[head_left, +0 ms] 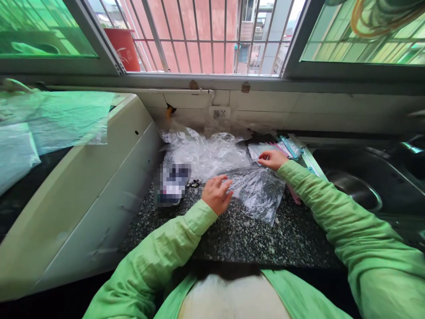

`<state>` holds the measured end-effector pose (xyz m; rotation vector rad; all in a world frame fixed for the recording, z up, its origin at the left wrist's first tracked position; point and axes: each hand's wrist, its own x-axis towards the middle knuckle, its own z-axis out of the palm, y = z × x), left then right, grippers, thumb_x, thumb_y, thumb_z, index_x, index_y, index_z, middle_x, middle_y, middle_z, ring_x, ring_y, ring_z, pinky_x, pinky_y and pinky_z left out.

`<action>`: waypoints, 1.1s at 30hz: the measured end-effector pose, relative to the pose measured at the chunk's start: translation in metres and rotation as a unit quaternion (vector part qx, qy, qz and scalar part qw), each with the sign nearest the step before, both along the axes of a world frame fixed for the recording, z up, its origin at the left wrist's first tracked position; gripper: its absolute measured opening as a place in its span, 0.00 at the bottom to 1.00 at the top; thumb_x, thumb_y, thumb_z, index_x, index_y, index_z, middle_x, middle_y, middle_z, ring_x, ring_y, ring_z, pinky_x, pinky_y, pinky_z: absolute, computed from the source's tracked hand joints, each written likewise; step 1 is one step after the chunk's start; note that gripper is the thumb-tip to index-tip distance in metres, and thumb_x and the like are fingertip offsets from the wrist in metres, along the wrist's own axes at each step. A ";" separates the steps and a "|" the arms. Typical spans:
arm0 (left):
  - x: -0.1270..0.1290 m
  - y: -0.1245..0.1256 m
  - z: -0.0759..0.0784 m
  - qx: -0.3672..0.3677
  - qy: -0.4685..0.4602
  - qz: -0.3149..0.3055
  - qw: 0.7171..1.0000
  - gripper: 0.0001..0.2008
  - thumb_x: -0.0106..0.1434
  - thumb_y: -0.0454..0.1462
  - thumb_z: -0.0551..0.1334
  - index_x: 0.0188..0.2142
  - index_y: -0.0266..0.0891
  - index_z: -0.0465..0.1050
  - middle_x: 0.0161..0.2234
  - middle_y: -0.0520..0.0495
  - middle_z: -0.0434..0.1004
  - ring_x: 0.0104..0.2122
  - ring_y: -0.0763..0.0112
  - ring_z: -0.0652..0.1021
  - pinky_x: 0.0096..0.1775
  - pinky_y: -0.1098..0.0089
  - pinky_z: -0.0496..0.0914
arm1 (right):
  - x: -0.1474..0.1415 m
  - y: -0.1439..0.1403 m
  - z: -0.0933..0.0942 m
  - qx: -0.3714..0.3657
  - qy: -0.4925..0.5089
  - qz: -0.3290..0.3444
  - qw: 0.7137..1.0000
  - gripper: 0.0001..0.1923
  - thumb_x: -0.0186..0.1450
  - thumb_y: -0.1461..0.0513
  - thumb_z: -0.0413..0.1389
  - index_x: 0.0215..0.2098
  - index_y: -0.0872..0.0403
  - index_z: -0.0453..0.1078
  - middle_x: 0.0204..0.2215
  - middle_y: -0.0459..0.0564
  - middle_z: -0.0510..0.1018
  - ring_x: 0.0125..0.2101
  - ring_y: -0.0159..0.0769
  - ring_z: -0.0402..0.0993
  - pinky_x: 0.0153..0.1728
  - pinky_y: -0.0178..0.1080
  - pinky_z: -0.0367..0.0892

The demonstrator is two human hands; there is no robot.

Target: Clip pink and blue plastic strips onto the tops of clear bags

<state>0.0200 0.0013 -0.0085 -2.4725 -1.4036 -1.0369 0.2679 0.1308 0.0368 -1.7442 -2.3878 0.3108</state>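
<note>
My left hand (217, 194) is over the speckled dark countertop, its fingers loosely bent and apart with nothing seen in them. Just right of it lies a crinkled clear plastic bag (260, 192), spread flat. Above that bag's far right corner is my right hand (272, 159), fingers slightly curled and apart; no held thing shows. Whether either hand touches the bag I cannot tell. A heap of clear plastic bags (212, 153) lies beyond both hands. Beside the right hand are zip bags (289, 147) with blue and pink edges, partly behind that hand.
A pixelated flat object, perhaps a phone (175, 184), lies left of my left hand, with a small dark cluster (194, 182) near it. A sink (352, 177) is at the right. The pale side of an appliance (109, 190) walls the left. A barred window (206, 40) stands behind.
</note>
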 end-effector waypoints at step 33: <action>0.061 -0.093 -0.016 -0.065 0.059 -0.166 0.982 0.32 0.52 0.55 0.54 0.49 0.35 0.64 0.44 0.37 0.68 0.41 0.57 0.69 0.41 0.60 0.64 | 0.052 -0.088 -0.009 -0.051 -0.003 0.054 0.997 0.14 0.54 0.54 0.54 0.30 0.55 0.73 0.26 0.50 0.75 0.26 0.33 0.69 0.29 0.34 0.62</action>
